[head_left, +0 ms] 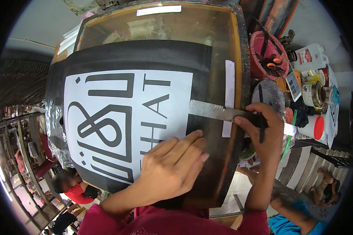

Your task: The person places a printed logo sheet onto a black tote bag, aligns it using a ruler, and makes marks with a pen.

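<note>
Left hand: I see my left hand (172, 164) laid flat, fingers together and stretched out, pressing on the lower right corner of the white paper sheet with bold black lettering (125, 121); its grip is spread on the paper, closed round nothing.
Right hand: my right hand (262, 125) has its grip clamped on the flat grey metal ruler (215, 111) near the ruler's right end, with a thin black pen (261, 117) tucked upright between the fingers.
Paper: it lies on a band of black fabric (145, 56) stretched over the amber screen in a dark wooden frame (239, 78); I judge it light, limp, and quick to slide or crease, so flat palm pressure suits it better than a pinch.
Ruler: it reaches from the frame's right edge across to the paper's right margin, crossing a strip of white tape (229, 86); I judge it stiff, thin and slippery on the cloth, best held down from above near its middle.
Beside the frame: a cluttered desk with a pink round tub holding orange-handled scissors (268, 55), tins and a white bottle with a red cap (313, 127).
Others: a person in a red shirt (72, 188) is below left.
</note>
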Demonstrator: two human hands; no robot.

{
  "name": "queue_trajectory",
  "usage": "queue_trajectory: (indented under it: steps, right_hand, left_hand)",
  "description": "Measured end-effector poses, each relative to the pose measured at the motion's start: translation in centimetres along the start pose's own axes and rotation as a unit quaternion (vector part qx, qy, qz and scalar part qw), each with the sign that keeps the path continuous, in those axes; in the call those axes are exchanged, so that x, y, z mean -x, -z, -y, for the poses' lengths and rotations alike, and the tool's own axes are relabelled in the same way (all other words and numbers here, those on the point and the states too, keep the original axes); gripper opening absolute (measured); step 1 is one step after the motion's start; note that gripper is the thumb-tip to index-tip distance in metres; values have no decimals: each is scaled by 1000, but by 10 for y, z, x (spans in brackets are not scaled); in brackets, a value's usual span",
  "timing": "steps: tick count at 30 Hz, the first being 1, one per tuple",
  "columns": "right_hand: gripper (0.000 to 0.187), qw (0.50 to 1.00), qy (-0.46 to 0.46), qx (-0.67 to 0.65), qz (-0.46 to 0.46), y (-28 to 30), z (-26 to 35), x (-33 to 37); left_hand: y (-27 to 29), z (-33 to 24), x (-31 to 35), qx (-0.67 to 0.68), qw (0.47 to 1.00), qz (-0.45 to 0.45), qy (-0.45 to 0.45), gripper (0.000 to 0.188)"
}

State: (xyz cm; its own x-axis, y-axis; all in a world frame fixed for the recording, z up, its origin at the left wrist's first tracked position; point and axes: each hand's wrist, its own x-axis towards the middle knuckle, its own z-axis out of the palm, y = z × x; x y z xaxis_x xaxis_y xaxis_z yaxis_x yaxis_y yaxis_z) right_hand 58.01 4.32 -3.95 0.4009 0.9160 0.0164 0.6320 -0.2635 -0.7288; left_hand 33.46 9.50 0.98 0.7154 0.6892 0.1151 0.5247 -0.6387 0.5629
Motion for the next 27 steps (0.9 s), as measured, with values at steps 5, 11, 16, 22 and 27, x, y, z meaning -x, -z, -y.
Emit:
queue_trajectory:
  steps: [5, 11, 16, 22, 27]
  right_hand:
    - [37, 999, -46, -11, 23, 0, 7, -9]
    - [36, 997, -70, -12, 29, -2, 8, -12]
    - [36, 998, -58, -16, 26, -2, 6, -11]
    - [42, 999, 33, 7, 10, 1, -4, -2]
    - [46, 997, 74, -14, 30, 10, -13, 0]
  left_hand:
    - [7, 24, -12, -90, 995, 18, -49, 48]
    - [-9, 34, -8, -87, 990, 100, -41, 73]
    - [-22, 38, -2, -121, 987, 102, -36, 83]
    - [-26, 40, 0, -154, 983, 95, -42, 83]
    - [-26, 40, 1, -171, 980, 96, -44, 80]
